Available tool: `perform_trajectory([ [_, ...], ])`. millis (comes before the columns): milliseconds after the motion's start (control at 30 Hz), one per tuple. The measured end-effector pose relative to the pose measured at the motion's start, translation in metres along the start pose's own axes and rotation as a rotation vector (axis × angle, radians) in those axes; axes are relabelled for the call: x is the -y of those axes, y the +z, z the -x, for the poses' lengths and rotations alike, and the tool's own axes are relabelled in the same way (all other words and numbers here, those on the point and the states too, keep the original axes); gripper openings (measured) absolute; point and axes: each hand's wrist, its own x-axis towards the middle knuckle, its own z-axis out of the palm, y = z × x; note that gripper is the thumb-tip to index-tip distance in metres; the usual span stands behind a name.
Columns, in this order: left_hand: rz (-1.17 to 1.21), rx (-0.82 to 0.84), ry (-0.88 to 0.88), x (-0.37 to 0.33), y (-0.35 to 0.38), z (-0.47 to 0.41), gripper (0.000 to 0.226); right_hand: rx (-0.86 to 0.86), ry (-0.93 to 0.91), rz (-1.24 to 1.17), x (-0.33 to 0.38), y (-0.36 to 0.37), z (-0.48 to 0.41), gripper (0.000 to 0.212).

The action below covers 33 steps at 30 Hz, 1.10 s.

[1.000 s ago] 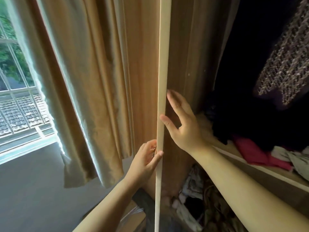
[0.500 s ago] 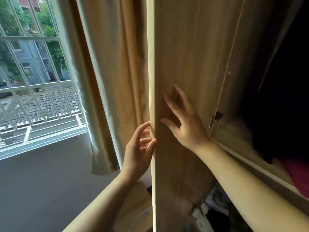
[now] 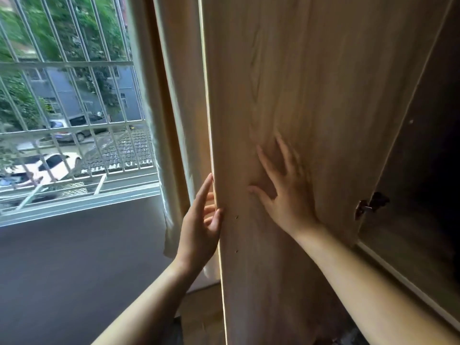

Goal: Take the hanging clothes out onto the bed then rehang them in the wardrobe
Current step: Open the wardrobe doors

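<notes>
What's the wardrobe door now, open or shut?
Open: the wardrobe door is swung outward, with its hinge and the dark interior exposed.

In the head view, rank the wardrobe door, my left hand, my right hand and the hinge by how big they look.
1. wardrobe door
2. right hand and left hand: about alike, so tied
3. hinge, smallest

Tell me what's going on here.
A person's right hand presses flat, fingers spread, against the inner face of the light wood-grain wardrobe door, which stands open. The left hand touches the door's free edge, next to the beige curtain. No clothes show in the dark wardrobe interior here.
</notes>
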Motion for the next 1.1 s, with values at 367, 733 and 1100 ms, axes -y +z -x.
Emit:
perform_trajectory([
  [367,-0.099,0.009,0.035,0.01,-0.001,-0.008,0.08,0.036,0.009,0.08,0.0,0.012,0.0,0.068],
  [733,-0.44,0.15,0.198,-0.009,-0.031,0.001,0.072,0.156,0.245,0.116,0.034,-0.026,0.035,0.066],
  [1100,-0.578,0.526,0.56,-0.027,-0.043,0.061,0.069,0.283,0.552,0.378,0.11,-0.117,0.136,0.065],
])
